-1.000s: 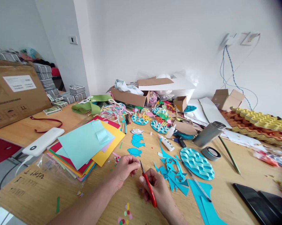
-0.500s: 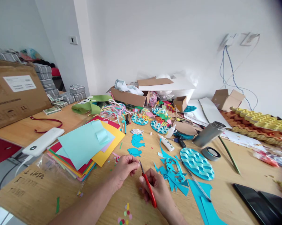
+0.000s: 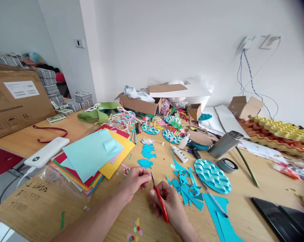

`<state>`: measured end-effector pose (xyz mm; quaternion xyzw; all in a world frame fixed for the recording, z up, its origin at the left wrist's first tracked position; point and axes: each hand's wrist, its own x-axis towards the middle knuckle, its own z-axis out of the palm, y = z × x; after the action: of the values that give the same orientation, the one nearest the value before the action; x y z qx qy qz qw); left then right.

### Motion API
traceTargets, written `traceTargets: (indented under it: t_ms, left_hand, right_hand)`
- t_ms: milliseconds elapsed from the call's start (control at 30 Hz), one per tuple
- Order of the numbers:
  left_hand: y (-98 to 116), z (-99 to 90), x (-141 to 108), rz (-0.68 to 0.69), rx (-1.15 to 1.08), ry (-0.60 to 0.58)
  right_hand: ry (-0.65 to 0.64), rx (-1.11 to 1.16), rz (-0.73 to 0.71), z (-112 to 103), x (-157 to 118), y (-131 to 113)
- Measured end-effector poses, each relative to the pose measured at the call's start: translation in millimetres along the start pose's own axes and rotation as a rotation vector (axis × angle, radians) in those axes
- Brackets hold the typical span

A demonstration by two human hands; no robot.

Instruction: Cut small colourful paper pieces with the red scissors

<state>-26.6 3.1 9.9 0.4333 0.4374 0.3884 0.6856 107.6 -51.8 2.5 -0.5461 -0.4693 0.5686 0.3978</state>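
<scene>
Red-handled scissors [image 3: 161, 204] are gripped in my right hand [image 3: 168, 198], their blades pointing up and away toward my left fingertips. My left hand [image 3: 136, 179] is pinched closed beside the blade tips; whatever is between its fingers is too small to make out. Just beyond lie several blue paper fish [image 3: 145, 163] in a column, with a white patterned fish [image 3: 148, 141] at the far end. Blue paper scraps [image 3: 188, 188] are heaped to the right of the scissors. Colored paper dots [image 3: 136, 230] are scattered on the table nearer to me.
Colored paper sheets [image 3: 85, 158] are stacked at left beside a white power bank [image 3: 47, 152]. To the right are a glue bottle [image 3: 180, 154], a wavy blue oval [image 3: 212, 175], a pen [image 3: 213, 197], a steel flask [image 3: 224, 145] and black phones [image 3: 273, 216]. Cardboard boxes [image 3: 139, 103] stand along the wall.
</scene>
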Motion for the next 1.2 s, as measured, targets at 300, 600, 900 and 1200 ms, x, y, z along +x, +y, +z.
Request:
traceTargets:
  t_ms: [300,600,900,1200]
  left_hand:
    - [0.3,-1.0,0.5,-0.012,-0.024,0.001]
    - [-0.1,-0.9,0.4,-0.023,-0.037,0.005]
    - [0.9,-1.5,0.6,-0.025,-0.038,0.006]
    - [2.1,-0.6,-0.6,-0.036,-0.047,0.009]
  right_hand:
    - [0.003,-0.003,0.004,0.8,-2.9,-4.0]
    - [-0.003,0.011,0.007,1.3,-1.8,-1.7]
    - [0.003,-0.003,0.011,1.7,-1.7,-1.8]
    - [0.0,-0.003,0.012,1.4,-1.4,-1.4]
